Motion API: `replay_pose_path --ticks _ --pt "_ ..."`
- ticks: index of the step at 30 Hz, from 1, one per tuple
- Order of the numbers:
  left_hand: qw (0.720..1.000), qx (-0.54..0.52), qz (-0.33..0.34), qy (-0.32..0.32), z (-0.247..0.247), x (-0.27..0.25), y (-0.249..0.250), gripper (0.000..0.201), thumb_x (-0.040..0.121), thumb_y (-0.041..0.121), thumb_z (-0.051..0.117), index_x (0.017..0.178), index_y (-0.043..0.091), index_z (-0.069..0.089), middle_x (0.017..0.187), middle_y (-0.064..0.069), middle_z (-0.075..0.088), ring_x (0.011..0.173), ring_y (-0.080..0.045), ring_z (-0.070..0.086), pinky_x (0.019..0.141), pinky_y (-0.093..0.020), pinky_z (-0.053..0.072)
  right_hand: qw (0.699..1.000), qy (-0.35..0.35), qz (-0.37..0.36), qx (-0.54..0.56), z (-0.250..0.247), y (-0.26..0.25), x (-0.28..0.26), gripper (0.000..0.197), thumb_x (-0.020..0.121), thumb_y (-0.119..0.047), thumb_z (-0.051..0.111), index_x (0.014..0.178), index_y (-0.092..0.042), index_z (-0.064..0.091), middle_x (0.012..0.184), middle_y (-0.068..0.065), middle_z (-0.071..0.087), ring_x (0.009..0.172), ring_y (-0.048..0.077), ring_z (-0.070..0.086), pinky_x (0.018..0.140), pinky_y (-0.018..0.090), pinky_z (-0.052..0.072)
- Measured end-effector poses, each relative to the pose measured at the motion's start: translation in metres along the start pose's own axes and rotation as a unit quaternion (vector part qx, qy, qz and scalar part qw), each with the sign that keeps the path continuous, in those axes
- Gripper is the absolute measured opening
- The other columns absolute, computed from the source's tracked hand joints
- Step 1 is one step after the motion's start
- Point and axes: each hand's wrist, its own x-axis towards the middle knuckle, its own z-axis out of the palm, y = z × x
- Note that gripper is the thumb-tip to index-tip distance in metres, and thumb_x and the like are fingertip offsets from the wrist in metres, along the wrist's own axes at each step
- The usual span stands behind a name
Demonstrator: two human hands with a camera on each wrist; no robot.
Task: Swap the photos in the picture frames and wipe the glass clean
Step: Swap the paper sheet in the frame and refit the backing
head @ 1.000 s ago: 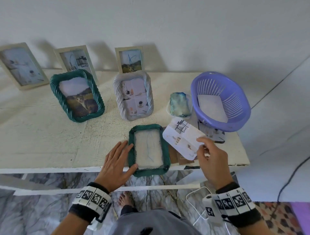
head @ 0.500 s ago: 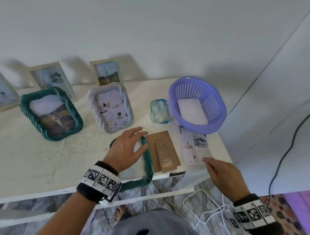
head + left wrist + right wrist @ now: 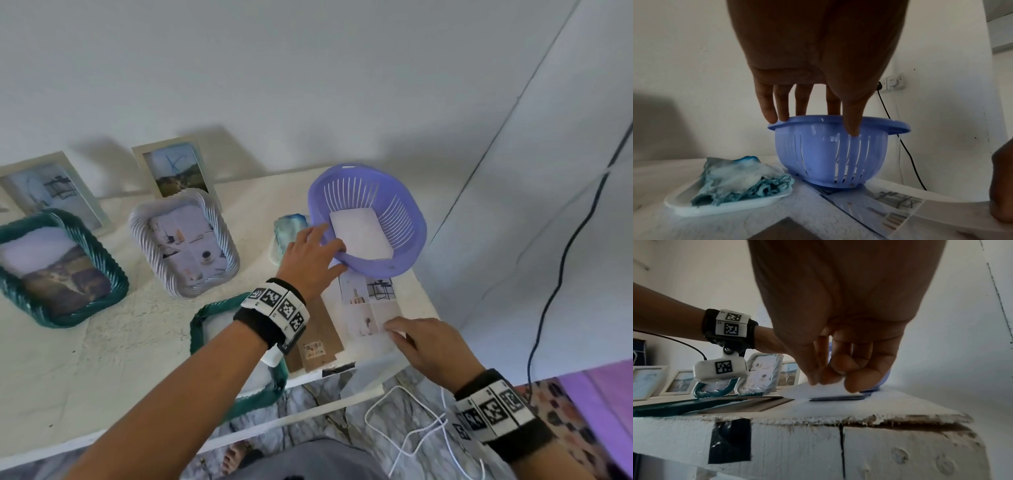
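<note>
Our left hand meets the purple basket at the right rear of the tabletop: fingers nearly straight and slightly spread over the near rim, thumb laid on the slatted wall. Our right hand pinches the near corner of a photo print lying flat just in front of the basket, between it and the tabletop's front edge. A white card lies in the basket.

Left hand reached forward on stretched arm, fingers straight, thumb apart; right hand low, fingertips pinched.
</note>
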Motion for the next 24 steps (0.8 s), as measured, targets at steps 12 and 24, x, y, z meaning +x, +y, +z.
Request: replay_pose_path --ticks 12,24 --pt "0.999 -0.012 0.015 0.026 -0.002 -0.003 -0.005 0.038 0.096 0.049 0.054 0.126 0.026 0.057 0.155 -0.008 0.033 0.142 -0.033 0.027 0.109 -0.053 0.035 0.994 0.011 0.012 -0.108 0.0 0.004 0.063 0.023 0.101 -0.032 0.043 0.109 -0.023 0.063 0.076 0.007 0.066 0.067 0.027 0.063 0.055 0.027 0.039" --pt "0.999 -0.033 -0.006 0.021 0.014 -0.017 -0.007 0.056 0.094 0.046 0.058 0.143 0.021 0.044 0.159 -0.009 0.025 0.144 -0.029 0.025 0.11 -0.046 0.036 0.997 -0.041 -0.015 -0.056 -0.02 -0.008 0.027 0.027 0.1 -0.039 0.042 0.115 -0.026 0.061 0.069 -0.008 0.057 0.068 0.014 0.059 0.059 0.028 0.041"
